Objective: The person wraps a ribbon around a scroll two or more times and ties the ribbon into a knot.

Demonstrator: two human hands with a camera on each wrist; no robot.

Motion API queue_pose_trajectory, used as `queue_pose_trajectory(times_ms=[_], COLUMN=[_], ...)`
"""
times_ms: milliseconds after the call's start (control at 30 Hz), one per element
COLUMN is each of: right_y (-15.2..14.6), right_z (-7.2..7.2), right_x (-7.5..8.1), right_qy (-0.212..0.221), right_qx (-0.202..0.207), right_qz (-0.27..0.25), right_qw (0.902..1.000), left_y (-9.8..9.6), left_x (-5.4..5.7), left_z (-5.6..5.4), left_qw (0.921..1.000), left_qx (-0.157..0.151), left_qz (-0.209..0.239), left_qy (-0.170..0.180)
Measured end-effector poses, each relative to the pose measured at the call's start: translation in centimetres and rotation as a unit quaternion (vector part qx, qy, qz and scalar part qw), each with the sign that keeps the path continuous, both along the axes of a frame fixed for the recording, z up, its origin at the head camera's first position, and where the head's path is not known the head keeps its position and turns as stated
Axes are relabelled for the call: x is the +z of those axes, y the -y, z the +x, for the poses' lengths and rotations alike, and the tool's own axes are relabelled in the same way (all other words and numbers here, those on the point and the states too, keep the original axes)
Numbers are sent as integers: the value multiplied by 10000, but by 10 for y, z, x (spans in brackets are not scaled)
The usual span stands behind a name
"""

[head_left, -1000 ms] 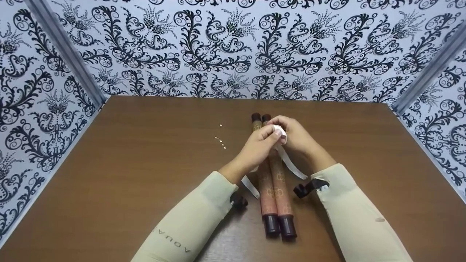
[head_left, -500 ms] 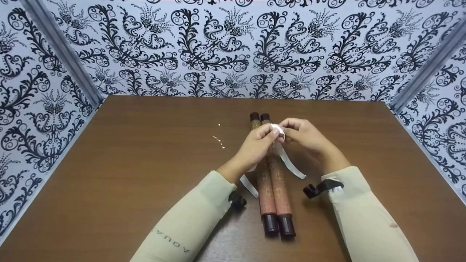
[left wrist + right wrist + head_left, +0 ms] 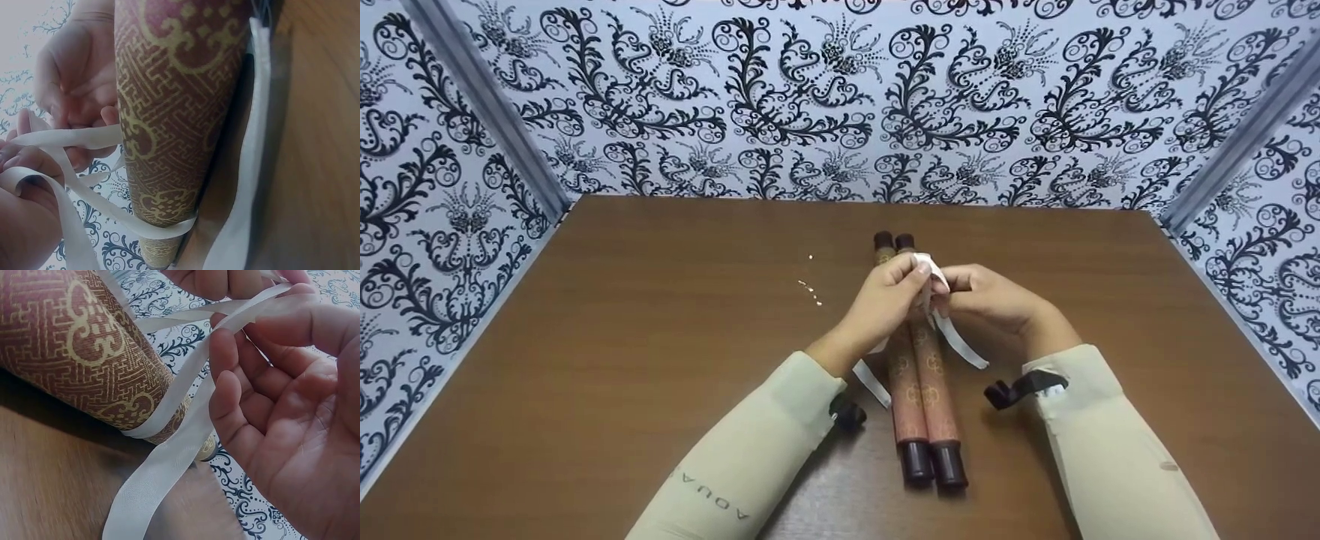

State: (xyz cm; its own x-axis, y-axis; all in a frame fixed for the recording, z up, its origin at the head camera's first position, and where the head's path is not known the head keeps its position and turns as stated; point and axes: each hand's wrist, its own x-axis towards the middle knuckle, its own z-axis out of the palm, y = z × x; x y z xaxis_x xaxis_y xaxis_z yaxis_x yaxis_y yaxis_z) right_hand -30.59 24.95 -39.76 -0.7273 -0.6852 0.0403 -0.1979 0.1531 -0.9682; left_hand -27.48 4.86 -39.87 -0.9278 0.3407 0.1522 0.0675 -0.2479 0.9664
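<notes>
Two rolled scrolls (image 3: 911, 405) with dark end knobs lie side by side on the table, pointing away from me. Their reddish-brown covering bears a gold pattern. A white ribbon (image 3: 960, 343) passes around them, its loose ends trailing on both sides. Above the far half, my left hand (image 3: 885, 298) pinches a folded loop of this ribbon between thumb and fingers. Just to its right, my right hand (image 3: 994, 301) pinches another stretch. In the right wrist view, thumb and forefinger hold the ribbon (image 3: 180, 391), while the other fingers curl loosely. Crossing strands run between both hands.
Small white specks (image 3: 810, 291) lie on the brown wooden table (image 3: 675, 315) left of the scrolls. Patterned black-and-white panels (image 3: 840, 97) stand behind and at both sides. A black strap (image 3: 1024, 388) juts from the right sleeve's cuff.
My right hand has drawn back to the right and dropped slightly, now holding a ribbon strand that hangs below the loop. The left hand keeps its pinch nearly in place. The scrolls stay put.
</notes>
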Motion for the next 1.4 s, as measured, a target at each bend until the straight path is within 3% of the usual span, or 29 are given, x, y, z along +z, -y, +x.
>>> queue_pose_trajectory(times_ms=[133, 333, 567, 800, 1133, 1267, 1400], right_y=[0, 4, 8, 8, 7, 6, 6], right_z=[1, 2, 2, 1, 1, 2, 3], right_x=[-3, -7, -6, -6, -7, -6, -6], right_qy=[-34, 161, 24, -3, -104, -128, -131], right_qx=[-41, -473, -579, -568, -573, -640, -617], right_qz=[-62, -97, -84, -143, -30, 19, 28], right_qw=[10000, 9987, 9983, 9983, 9983, 9979, 9980], left_y=[0, 1, 2, 2, 3, 6, 9], left_x=[0, 2, 2, 1, -3, -4, -3], left_z=[-1, -1, -2, -5, -9, -9, -9], left_qw=[10000, 9999, 9979, 9941, 9885, 9823, 9701], left_qx=[-15, -28, 402, 792, 1375, 1551, 1783], left_qz=[71, 110, -401, -667, -625, -1043, -1637], left_qy=[-25, 17, -317, -314, -80, -101, -159])
